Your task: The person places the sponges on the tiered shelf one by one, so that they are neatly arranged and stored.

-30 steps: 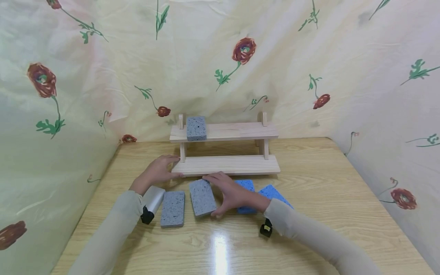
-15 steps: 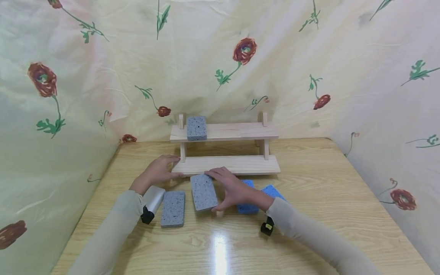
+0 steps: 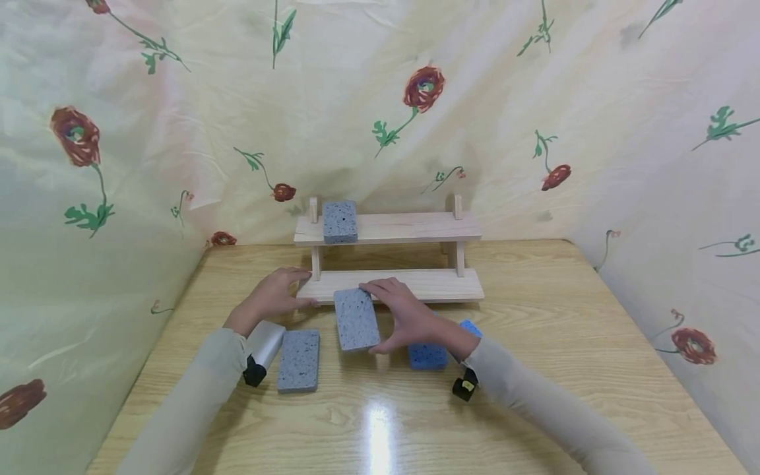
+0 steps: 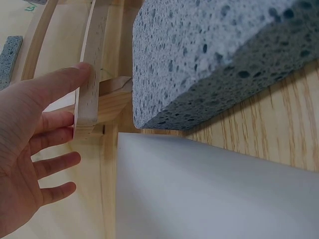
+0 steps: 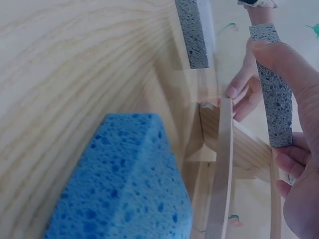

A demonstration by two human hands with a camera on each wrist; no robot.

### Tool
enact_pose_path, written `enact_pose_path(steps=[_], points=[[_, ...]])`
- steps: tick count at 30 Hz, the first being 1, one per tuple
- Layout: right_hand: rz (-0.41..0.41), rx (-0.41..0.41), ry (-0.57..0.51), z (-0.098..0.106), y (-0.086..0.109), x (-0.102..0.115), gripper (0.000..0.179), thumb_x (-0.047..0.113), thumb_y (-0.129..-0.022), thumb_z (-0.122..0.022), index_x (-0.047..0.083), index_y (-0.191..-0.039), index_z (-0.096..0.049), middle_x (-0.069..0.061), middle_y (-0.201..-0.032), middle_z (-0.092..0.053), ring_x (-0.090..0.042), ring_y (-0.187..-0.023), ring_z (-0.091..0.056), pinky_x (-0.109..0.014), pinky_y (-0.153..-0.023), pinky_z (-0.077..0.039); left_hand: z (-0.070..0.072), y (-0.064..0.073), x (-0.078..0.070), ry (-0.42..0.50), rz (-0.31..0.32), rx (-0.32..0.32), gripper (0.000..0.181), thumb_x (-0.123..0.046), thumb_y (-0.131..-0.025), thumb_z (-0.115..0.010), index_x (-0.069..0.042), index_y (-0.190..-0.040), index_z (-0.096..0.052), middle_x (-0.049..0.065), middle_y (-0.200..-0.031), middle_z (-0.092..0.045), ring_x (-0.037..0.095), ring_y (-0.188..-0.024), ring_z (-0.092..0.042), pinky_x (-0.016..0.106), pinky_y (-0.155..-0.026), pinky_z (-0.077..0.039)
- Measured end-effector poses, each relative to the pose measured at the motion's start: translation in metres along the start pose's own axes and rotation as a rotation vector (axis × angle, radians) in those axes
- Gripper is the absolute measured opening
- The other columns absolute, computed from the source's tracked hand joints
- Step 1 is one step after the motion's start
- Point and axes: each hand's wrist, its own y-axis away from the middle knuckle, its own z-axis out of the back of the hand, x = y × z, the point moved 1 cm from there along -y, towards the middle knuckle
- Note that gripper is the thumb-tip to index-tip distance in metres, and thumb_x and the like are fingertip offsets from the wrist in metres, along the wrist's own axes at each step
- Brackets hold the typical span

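Observation:
My right hand (image 3: 410,320) grips a grey speckled sponge (image 3: 356,321) by its two ends, thumb on the near end and fingers on the far end. The sponge is raised and tilted, overlapping the front edge of the lower board in the head view. My left hand (image 3: 273,293) holds the left end of a two-tier wooden shelf (image 3: 439,284), its thumb (image 4: 75,79) on the front edge and fingers behind. Another grey sponge (image 3: 340,222) sits at the left of the upper tier. A third grey sponge (image 3: 299,361) lies on the table beside my left wrist.
One blue sponge (image 3: 427,357) lies below my right wrist; a second blue sponge (image 3: 472,328) is mostly hidden by that arm. A smooth white object (image 3: 265,340) lies partly under my left wrist. Flower-printed cloth (image 3: 356,119) encloses the table (image 3: 534,369) at back and sides.
My right hand has lifted the grey sponge off the table and moved it forward, slightly right, toward the lower board. The left hand stays at the shelf end.

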Motion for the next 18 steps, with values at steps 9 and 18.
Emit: enact_pose_path(steps=[9, 18], points=[[-0.033, -0.019, 0.000, 0.012, -0.002, -0.001, 0.120, 0.041, -0.058, -0.099, 0.005, -0.155, -0.039, -0.008, -0.150, -0.051, -0.028, -0.137, -0.045, -0.053, -0.112, -0.042, -0.001, -0.001, 0.001, 0.001, -0.003, 0.006, 0.071, -0.041, -0.089, -0.079, 0.000, -0.142, -0.057, 0.023, -0.148, -0.055, 0.043, -0.139, -0.050, 0.058, -0.117, -0.040], [-0.034, -0.041, 0.003, 0.027, -0.006, -0.008, 0.118, 0.041, -0.062, -0.098, 0.004, -0.156, -0.037, -0.012, -0.151, -0.048, -0.031, -0.138, -0.043, -0.058, -0.111, -0.041, 0.000, -0.001, 0.002, 0.004, 0.002, 0.008, 0.073, -0.043, -0.088, -0.079, 0.000, -0.143, -0.057, 0.022, -0.149, -0.054, 0.042, -0.139, -0.050, 0.056, -0.118, -0.040]])
